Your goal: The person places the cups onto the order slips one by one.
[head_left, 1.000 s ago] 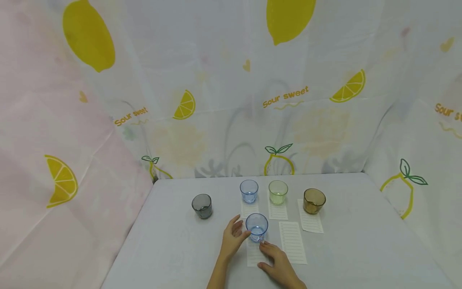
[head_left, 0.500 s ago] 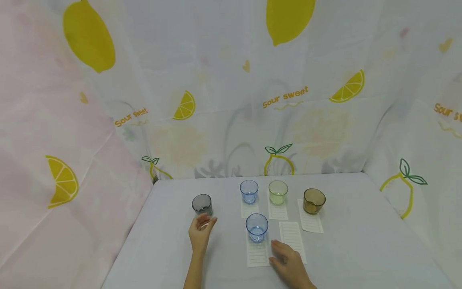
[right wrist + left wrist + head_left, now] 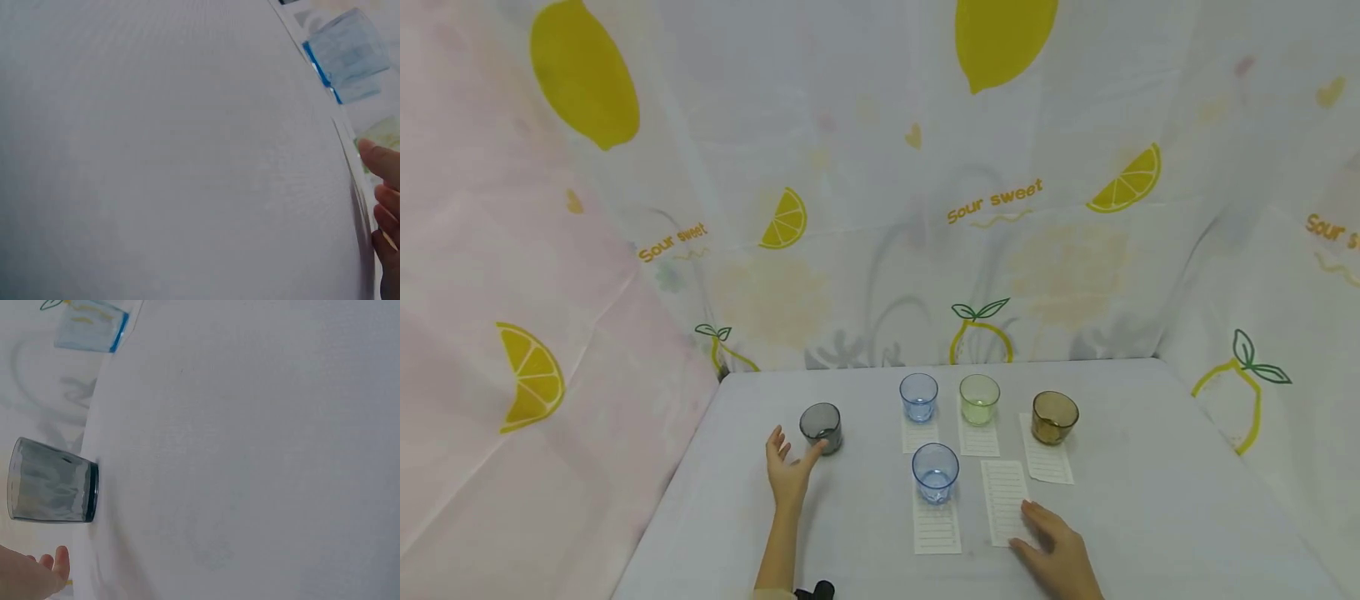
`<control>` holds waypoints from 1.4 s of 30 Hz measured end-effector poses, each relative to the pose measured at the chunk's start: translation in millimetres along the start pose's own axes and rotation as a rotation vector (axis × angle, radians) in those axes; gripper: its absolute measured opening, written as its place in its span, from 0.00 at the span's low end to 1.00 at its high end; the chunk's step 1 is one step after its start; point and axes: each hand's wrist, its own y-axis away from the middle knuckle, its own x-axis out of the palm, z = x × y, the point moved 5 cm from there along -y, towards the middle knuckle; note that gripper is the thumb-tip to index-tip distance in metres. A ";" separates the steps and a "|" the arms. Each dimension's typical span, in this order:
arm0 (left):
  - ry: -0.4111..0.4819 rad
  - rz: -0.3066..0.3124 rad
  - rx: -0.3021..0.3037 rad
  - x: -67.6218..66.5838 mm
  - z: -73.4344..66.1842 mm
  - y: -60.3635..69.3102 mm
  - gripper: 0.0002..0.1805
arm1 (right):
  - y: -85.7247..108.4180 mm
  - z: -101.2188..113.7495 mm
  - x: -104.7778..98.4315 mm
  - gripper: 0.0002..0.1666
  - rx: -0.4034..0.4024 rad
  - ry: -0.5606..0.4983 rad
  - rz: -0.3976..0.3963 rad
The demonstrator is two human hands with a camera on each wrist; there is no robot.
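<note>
A grey glass [image 3: 821, 427] stands upright at the left of the table. My left hand [image 3: 788, 477] is just in front of it, fingers and thumb spread; the thumb overlaps the glass in the head view. In the left wrist view a gap shows between the fingers [image 3: 61, 562] and the grey glass [image 3: 53, 481]. My right hand [image 3: 1060, 550] is low over the table, its fingers loosely bent and holding nothing. Its fingertips are at the right edge of a lined paper strip [image 3: 1004, 500]; whether they touch it I cannot tell. A blue glass [image 3: 936, 475] stands on another strip [image 3: 937, 533].
Behind stand a second blue glass [image 3: 919, 400], a green glass [image 3: 979, 402] and a brown glass [image 3: 1054, 419], each on a lined paper strip. A lemon-print cloth [image 3: 865, 283] hangs behind the white table [image 3: 722, 500].
My left hand has left the front blue glass and moved left to the grey glass, spreading its fingers. My right hand has drawn away to the right. The glasses stay put.
</note>
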 end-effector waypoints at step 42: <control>-0.087 0.101 -0.047 29.5 8.2 -16.1 0.51 | 7.3 0.7 -0.3 0.23 -0.042 -0.020 -0.015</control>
